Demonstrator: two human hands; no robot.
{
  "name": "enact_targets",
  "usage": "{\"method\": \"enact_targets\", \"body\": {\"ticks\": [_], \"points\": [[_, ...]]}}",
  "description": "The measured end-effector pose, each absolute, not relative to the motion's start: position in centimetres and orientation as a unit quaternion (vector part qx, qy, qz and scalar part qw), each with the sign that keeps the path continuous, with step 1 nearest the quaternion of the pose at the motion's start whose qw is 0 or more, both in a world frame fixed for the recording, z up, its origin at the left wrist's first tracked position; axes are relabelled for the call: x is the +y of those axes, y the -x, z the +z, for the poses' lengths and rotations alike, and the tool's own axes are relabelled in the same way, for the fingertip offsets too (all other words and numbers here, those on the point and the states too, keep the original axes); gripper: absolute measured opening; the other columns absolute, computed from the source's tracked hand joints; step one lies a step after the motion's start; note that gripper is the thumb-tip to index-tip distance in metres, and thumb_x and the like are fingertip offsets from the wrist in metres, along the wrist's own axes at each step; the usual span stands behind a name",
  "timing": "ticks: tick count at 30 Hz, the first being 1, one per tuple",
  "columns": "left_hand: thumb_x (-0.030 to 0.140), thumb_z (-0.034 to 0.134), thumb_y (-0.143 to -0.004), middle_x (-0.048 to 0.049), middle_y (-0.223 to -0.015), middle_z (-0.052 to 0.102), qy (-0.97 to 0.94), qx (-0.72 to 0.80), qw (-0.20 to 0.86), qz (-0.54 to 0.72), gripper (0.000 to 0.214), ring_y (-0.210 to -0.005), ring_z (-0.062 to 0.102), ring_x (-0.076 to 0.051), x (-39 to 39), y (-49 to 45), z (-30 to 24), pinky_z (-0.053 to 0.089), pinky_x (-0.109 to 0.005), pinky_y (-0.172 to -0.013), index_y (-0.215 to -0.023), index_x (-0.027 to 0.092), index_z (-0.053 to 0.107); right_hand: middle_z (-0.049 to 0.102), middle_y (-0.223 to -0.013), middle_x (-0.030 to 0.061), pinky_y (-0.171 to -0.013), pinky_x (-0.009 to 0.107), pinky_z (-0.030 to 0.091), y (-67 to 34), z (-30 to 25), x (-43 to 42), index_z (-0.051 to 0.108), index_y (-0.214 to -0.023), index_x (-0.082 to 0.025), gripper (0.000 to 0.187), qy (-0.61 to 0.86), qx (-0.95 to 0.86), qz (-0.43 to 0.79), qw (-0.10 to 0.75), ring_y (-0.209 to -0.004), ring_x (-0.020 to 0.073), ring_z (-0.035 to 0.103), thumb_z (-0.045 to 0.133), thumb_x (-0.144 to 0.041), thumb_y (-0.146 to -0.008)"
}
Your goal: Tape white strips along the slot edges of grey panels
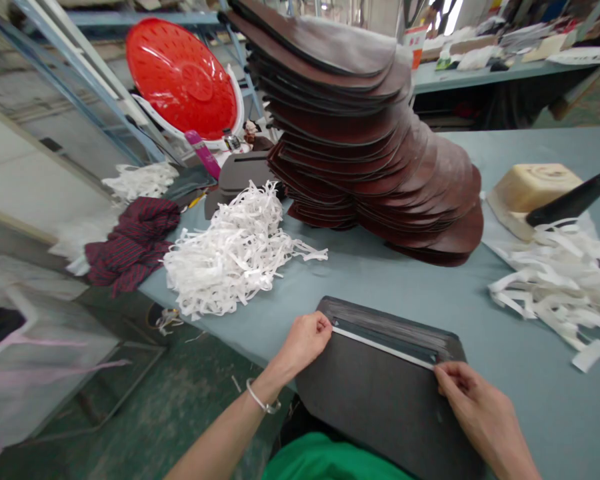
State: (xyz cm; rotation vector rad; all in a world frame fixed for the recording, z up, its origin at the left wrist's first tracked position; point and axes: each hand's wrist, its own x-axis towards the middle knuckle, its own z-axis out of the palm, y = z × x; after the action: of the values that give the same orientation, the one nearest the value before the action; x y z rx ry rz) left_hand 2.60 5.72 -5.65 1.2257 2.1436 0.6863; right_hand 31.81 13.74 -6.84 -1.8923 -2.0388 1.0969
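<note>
A dark leather piece (pixel 380 393) lies flat at the near edge of the grey-blue table (pixel 400 280). A thin white tape strip (pixel 380 347) runs across its upper part. My left hand (pixel 303 343) pinches the strip's left end with closed fingers. My right hand (pixel 473 400) pinches the right end at the piece's right edge. Behind them rises a tall leaning stack of brown leather pieces (pixel 365 133).
A heap of white peeled strips (pixel 230 257) lies left of centre, another heap (pixel 555 280) at the right. A beige block (pixel 530 190) with a black tool (pixel 573 200) sits at far right. Striped cloth (pixel 133 243) hangs at the left edge; a red perforated lid (pixel 183 77) stands behind.
</note>
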Motion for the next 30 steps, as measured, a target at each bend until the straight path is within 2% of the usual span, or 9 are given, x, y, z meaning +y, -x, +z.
{"method": "enact_targets", "body": {"ticks": [11, 20, 24, 30], "points": [[0.019, 0.05, -0.072, 0.0002, -0.062, 0.064, -0.443, 0.821, 0.281, 0.228, 0.014, -0.055, 0.055, -0.011, 6.3, -2.6, -5.7, 0.034, -0.021, -0.052, -0.07, 0.018, 0.064, 0.064, -0.062, -0.0013, -0.053, 0.024, 0.041, -32.2, -7.7, 13.9, 0.061, -0.082, -0.023, 0.042, 0.63, -0.672, 0.375, 0.104, -0.059, 0.0156, 0.06, 0.043, -0.061, -0.074], [0.021, 0.051, -0.077, 0.0007, -0.063, 0.061, -0.448, 0.834, 0.25, 0.205, 0.011, -0.056, 0.053, -0.011, 6.1, -3.3, -5.8, 0.033, -0.022, -0.053, -0.071, 0.018, 0.06, 0.061, -0.057, -0.0026, -0.049, 0.024, 0.038, -32.0, -7.9, 14.0, 0.062, -0.08, -0.023, 0.034, 0.625, -0.679, 0.364, 0.127, -0.051, 0.014, 0.056, 0.047, -0.053, -0.077], [0.019, 0.052, -0.08, 0.0008, -0.073, 0.06, -0.485, 0.833, 0.169, 0.207, 0.005, -0.064, 0.054, -0.012, 5.8, -4.2, -5.9, 0.038, -0.023, -0.06, -0.084, 0.019, 0.056, 0.059, -0.054, -0.0021, -0.046, 0.023, 0.036, -31.7, -7.6, 14.0, 0.06, -0.073, -0.022, 0.032, 0.63, -0.672, 0.359, 0.147, -0.048, 0.013, 0.053, 0.049, -0.052, -0.076], [0.011, 0.038, -0.09, -0.0063, -0.095, 0.059, -0.611, 0.769, 0.012, 0.187, 0.022, -0.093, 0.053, -0.02, 4.0, -6.2, -6.9, 0.044, -0.034, -0.084, -0.097, 0.017, 0.058, 0.058, -0.055, -0.0025, -0.051, 0.022, 0.036, -31.5, -6.7, 13.9, 0.058, -0.069, -0.02, 0.024, 0.63, -0.654, 0.385, 0.161, -0.052, 0.0123, 0.053, 0.047, -0.041, -0.076]]}}
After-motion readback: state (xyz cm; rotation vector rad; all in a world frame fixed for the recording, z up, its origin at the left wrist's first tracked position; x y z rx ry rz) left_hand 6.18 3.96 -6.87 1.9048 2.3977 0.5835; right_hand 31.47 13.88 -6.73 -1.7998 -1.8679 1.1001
